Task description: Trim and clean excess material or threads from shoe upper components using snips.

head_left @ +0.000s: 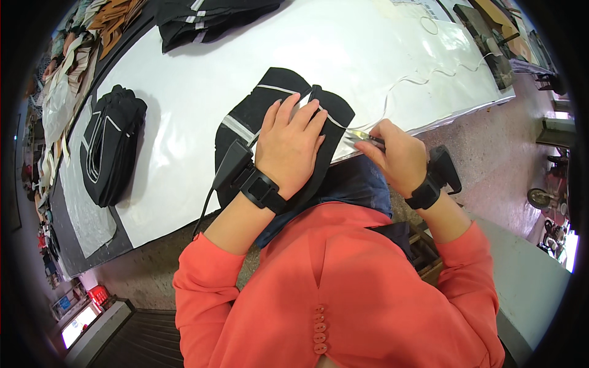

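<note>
The black fabric piece (331, 138) is lying at the near edge of the white-topped bench (178, 165), directly in front of the person, with white strips crossing it and its nearest part reaching toward the lap. Closest in, I am seeing a coral top (331, 270), and blue jeans (365, 184) are showing just by the bench's edge. Black devices (424, 193) are sitting strapped on both wrists. The left hand (288, 144) is resting palm down on the middle of the fabric, its grip laid flat with the fingers slightly spread. Just past the fabric's right edge, the right hand (399, 150) is holding its grip closed, thumb and fingers pinching a small metal tool (356, 134); its silver end is pointing left toward the cloth. A thin white tape (408, 79) is running from the fabric past that tip and trailing in waves toward the far right. Over on the left, a folded black stack (116, 144) with white lines is lying well apart. Farther off, a second black pile (215, 24) with pale bands is sitting, while a pale ring (429, 25) is lying toward the far right.
</note>
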Demonstrator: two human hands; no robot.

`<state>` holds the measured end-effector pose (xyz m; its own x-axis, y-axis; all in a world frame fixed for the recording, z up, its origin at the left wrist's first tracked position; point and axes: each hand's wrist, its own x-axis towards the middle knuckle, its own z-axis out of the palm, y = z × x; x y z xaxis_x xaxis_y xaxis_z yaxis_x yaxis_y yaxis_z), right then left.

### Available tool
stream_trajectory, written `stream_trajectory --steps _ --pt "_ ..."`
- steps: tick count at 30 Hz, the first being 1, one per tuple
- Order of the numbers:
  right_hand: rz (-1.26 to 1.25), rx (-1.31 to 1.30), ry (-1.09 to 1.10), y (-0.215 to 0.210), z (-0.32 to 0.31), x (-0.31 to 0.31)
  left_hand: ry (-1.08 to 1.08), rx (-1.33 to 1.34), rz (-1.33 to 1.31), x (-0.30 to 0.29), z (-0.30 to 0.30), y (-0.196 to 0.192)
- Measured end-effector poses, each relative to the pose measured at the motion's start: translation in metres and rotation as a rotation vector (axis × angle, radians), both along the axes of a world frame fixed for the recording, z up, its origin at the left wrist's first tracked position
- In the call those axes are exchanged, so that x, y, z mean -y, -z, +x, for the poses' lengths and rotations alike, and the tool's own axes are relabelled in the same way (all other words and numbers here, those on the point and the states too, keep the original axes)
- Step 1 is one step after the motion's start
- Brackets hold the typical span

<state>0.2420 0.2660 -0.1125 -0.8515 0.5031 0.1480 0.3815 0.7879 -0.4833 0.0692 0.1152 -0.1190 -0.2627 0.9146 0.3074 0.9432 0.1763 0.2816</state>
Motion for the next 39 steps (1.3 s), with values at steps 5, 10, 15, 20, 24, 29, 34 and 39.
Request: stream_trajectory --steps 5,10,15,20,24,29,34,39 --pt "0.07 -0.051 0.018 0.013 -0.01 0.003 0.001 0.012 -0.007 -0.001 -0.001 0.002" --pt "0.084 -0.09 -0.014 0.016 -0.014 0.004 -0.009 0.02 -0.013 0.001 0.002 0.003" --pt "0.075 -0.117 -0.009 0.016 -0.017 0.004 -0.009 0.021 -0.022 0.001 0.003 0.003" --pt "-0.048 -0.088 0.023 0.013 -0.02 0.001 -0.005 0.009 -0.03 0.001 0.002 0.001" --pt "-0.339 -0.109 0.116 0.006 -0.022 -0.004 -0.009 -0.017 -0.063 0.001 0.006 -0.002" --pt "-0.517 -0.209 0.148 0.003 -0.025 -0.009 -0.014 -0.065 -0.2 0.004 0.021 -0.006" --pt "-0.603 -0.255 0.148 0.007 -0.029 -0.008 0.035 0.001 -0.278 0.01 0.016 -0.012" --pt "-0.642 -0.178 0.044 0.001 -0.036 -0.002 -0.13 0.17 -0.127 0.045 -0.005 -0.035"
